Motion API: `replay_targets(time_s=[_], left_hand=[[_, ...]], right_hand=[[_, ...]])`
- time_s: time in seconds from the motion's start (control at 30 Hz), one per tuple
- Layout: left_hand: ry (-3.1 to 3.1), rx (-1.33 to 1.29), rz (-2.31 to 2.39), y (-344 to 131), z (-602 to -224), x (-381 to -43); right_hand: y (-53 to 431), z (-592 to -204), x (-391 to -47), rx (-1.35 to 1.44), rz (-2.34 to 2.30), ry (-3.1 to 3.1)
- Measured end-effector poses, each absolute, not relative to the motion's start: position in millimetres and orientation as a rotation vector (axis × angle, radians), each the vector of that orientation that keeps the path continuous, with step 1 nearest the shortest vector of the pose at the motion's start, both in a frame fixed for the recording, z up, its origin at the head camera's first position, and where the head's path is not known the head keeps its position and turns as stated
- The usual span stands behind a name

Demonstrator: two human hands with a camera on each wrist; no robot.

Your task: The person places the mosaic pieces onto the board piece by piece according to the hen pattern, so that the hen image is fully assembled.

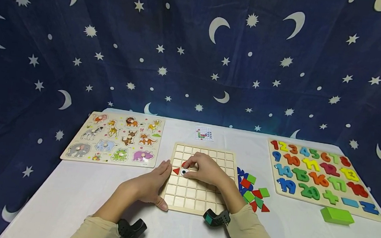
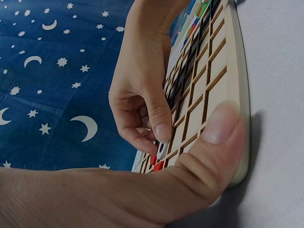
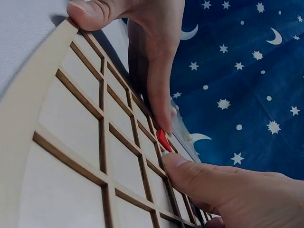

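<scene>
A wooden grid board (image 1: 184,201) lies on the table. My left hand (image 1: 152,183) rests along its left edge, thumb at the near corner and straight fingers up the side. Over the upper left squares my right hand (image 1: 206,169) pinches a white tile with a black dot (image 1: 184,172) between thumb and index finger, right at the grid. A red triangle (image 1: 176,170) sits in the square just left of it. Another red piece (image 1: 183,164) shows above the tile, partly hidden by the index finger; red also shows beside the left fingertips in the right wrist view.
Several blue, green and red pieces (image 1: 248,196) lie right of the board. Behind it is a pattern card (image 1: 204,134). An animal puzzle (image 1: 117,139) stands left, a number puzzle (image 1: 322,172) right, with a green block (image 1: 337,215) before it.
</scene>
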State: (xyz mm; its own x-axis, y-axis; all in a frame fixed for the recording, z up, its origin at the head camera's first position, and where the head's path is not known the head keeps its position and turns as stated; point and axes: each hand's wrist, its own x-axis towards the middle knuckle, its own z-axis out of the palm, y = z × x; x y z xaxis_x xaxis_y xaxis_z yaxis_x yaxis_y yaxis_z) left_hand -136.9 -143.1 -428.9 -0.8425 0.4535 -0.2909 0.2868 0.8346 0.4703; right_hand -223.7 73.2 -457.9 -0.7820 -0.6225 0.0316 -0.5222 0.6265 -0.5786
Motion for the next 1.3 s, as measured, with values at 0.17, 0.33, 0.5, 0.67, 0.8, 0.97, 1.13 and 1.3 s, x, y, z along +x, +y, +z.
replay_targets(time_s=[0.17, 0.33, 0.5, 0.67, 0.8, 0.97, 1.13, 1.3], left_hand=[[2.619, 0.55, 0.578, -143, -430, -138], [2.618, 0.547, 0.581, -144, -431, -139], [2.618, 0.541, 0.585, -144, -431, -139], [2.619, 0.543, 0.575, -144, -431, -139], [2.617, 0.544, 0.568, -144, -430, -139], [2.618, 0.55, 0.564, -143, -431, -140], [2.62, 0.556, 0.564, -143, -431, -140], [2.618, 0.556, 0.569, -143, -430, -139]], right_hand=[[71, -458, -222, -0.95, -0.861, 2.711], [69, -458, -220, -0.943, -0.805, 2.771], [64, -456, -215, -0.913, -0.784, 2.819], [57, -455, -210, -0.918, -0.76, 2.843], [52, -457, -207, -0.904, -0.728, 2.892], [51, -458, -207, -0.886, -0.748, 2.909], [51, -460, -207, -0.888, -0.762, 2.898], [51, -460, -207, -0.885, -0.761, 2.891]])
